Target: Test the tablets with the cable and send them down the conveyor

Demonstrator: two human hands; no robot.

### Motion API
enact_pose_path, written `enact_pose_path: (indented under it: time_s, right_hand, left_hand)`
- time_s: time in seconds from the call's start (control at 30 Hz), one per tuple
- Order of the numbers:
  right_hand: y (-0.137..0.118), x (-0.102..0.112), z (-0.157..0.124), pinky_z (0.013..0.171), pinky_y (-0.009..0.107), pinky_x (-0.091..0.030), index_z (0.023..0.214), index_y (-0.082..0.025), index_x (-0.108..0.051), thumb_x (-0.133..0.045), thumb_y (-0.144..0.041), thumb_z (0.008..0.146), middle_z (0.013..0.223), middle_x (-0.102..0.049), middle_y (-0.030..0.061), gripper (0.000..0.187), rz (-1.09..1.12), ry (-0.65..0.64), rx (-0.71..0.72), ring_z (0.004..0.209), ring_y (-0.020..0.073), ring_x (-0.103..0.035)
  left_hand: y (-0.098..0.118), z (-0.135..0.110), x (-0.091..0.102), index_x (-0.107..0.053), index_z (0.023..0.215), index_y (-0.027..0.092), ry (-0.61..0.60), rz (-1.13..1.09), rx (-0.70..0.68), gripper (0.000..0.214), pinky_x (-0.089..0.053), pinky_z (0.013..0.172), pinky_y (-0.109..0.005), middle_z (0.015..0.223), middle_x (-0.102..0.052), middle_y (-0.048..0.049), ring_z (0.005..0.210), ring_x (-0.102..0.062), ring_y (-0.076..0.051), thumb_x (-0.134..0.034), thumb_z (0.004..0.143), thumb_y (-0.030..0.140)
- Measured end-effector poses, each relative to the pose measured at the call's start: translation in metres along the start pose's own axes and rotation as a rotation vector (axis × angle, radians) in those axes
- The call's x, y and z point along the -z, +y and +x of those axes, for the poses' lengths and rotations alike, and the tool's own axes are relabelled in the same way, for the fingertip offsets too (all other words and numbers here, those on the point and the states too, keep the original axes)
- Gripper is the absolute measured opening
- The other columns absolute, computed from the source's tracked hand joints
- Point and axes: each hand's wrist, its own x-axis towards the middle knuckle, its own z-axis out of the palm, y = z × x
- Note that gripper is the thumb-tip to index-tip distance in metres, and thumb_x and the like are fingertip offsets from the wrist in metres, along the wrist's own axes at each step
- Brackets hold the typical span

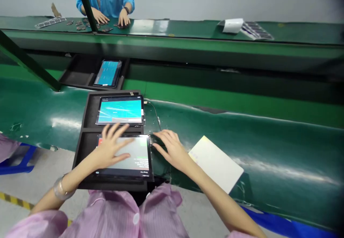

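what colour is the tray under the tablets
Black; the tray shows best in the head view.

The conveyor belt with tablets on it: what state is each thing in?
Near tablet: lit, pale screen, in black tray.
Middle tablet: lit, cyan screen, cable attached.
Far tablet: lit, cyan screen.
Left hand: open, on near tablet's screen.
Right hand: open, at near tablet's edge.
White card: flat on green belt.

The only view is worn on the person's head. It faces forward and down, close above the left hand (113, 146) and right hand (172, 148), and reaches to the far bench (201, 28).
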Motion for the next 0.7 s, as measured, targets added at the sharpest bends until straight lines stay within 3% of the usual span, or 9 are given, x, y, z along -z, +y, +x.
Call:
enact_pose_path:
  time_s: [0.1, 0.2, 0.3, 0.37, 0.43, 0.5, 0.57, 0.6, 0.7]
  right_hand:
    - [0.015, 0.001, -0.001, 0.091, 0.046, -0.044, 0.111, -0.02, -0.067, -0.045, -0.031, 0.105, 0.098, -0.071, 0.0094, 0.026, 0.028, -0.143, 0.094, 0.096, 0.0256, -0.061]
    - [0.023, -0.003, 0.002, 0.088, 0.042, -0.042, 0.094, -0.02, -0.071, -0.043, -0.028, 0.106, 0.083, -0.071, 0.0056, 0.031, 0.027, -0.206, 0.191, 0.08, 0.0208, -0.061]
    - [0.03, 0.005, 0.003, 0.093, 0.046, -0.038, 0.091, -0.019, -0.072, -0.045, -0.029, 0.105, 0.072, -0.069, 0.0043, 0.032, 0.004, -0.212, 0.251, 0.076, 0.0212, -0.059]
    - [0.043, 0.022, 0.0, 0.097, 0.049, -0.036, 0.092, -0.019, -0.072, -0.046, -0.027, 0.105, 0.073, -0.071, 0.0051, 0.03, -0.012, -0.192, 0.264, 0.084, 0.0231, -0.06]
    - [0.063, 0.044, -0.004, 0.096, 0.05, -0.038, 0.09, -0.02, -0.072, -0.046, -0.027, 0.104, 0.08, -0.073, 0.0066, 0.03, -0.028, -0.147, 0.203, 0.091, 0.0249, -0.061]
    - [0.088, 0.063, -0.002, 0.088, 0.045, -0.047, 0.081, -0.023, -0.072, -0.05, -0.032, 0.102, 0.081, -0.072, 0.0058, 0.032, -0.034, -0.089, 0.052, 0.091, 0.0246, -0.062]
    - [0.107, 0.069, 0.012, 0.079, 0.044, -0.052, 0.096, -0.022, -0.073, -0.047, -0.033, 0.103, 0.087, -0.071, 0.0086, 0.03, -0.068, -0.013, -0.019, 0.086, 0.0258, -0.064]
    - [0.113, 0.066, 0.024, 0.081, 0.047, -0.053, 0.113, -0.02, -0.07, -0.046, -0.034, 0.102, 0.095, -0.072, 0.0116, 0.03, -0.091, 0.034, -0.036, 0.091, 0.0283, -0.063]
    - [0.112, 0.046, 0.074, 0.099, 0.063, -0.043, 0.148, -0.018, -0.044, -0.053, -0.041, 0.098, 0.138, -0.057, 0.0214, 0.056, -0.16, 0.129, -0.011, 0.127, 0.0377, -0.046]
  left_hand:
    - [0.024, 0.042, -0.01, -0.054, 0.14, 0.036, -0.084, 0.005, -0.326, 0.048, -0.006, 0.117, -0.068, 0.159, -0.035, -0.0088, 0.148, -0.024, -0.037, -0.048, 0.098, 0.059]
    - [0.038, 0.068, -0.022, -0.07, 0.115, 0.031, -0.087, 0.028, -0.459, 0.044, -0.006, 0.118, -0.067, 0.137, -0.059, -0.0081, 0.138, -0.039, -0.032, -0.044, 0.098, 0.062]
    - [0.042, 0.072, -0.027, -0.072, 0.105, 0.029, -0.056, 0.058, -0.485, 0.044, -0.005, 0.118, -0.068, 0.127, -0.064, -0.0061, 0.135, -0.043, -0.03, -0.043, 0.099, 0.062]
    - [0.041, 0.066, -0.028, -0.072, 0.105, 0.029, -0.049, 0.071, -0.47, 0.044, -0.003, 0.118, -0.068, 0.129, -0.064, -0.0063, 0.137, -0.042, -0.03, -0.043, 0.098, 0.062]
    - [0.037, 0.061, -0.026, -0.073, 0.104, 0.029, -0.069, 0.057, -0.428, 0.046, -0.003, 0.118, -0.069, 0.135, -0.061, -0.0085, 0.139, -0.04, -0.032, -0.044, 0.097, 0.065]
    - [0.031, 0.062, -0.022, -0.071, 0.115, 0.032, -0.109, 0.008, -0.384, 0.048, -0.005, 0.117, -0.07, 0.148, -0.05, -0.0108, 0.144, -0.034, -0.036, -0.045, 0.094, 0.068]
    - [0.021, 0.076, -0.016, -0.061, 0.133, 0.037, -0.12, -0.027, -0.323, 0.054, -0.008, 0.116, -0.071, 0.16, -0.033, -0.012, 0.148, -0.025, -0.04, -0.047, 0.092, 0.07]
    - [0.013, 0.087, -0.012, -0.056, 0.139, 0.038, -0.103, -0.027, -0.279, 0.057, -0.009, 0.115, -0.072, 0.163, -0.027, -0.0122, 0.15, -0.021, -0.042, -0.048, 0.092, 0.069]
    - [-0.016, 0.13, -0.004, -0.059, 0.136, 0.036, -0.015, 0.028, -0.137, 0.051, -0.007, 0.114, -0.075, 0.165, -0.022, -0.0119, 0.15, -0.016, -0.043, -0.05, 0.095, 0.064]
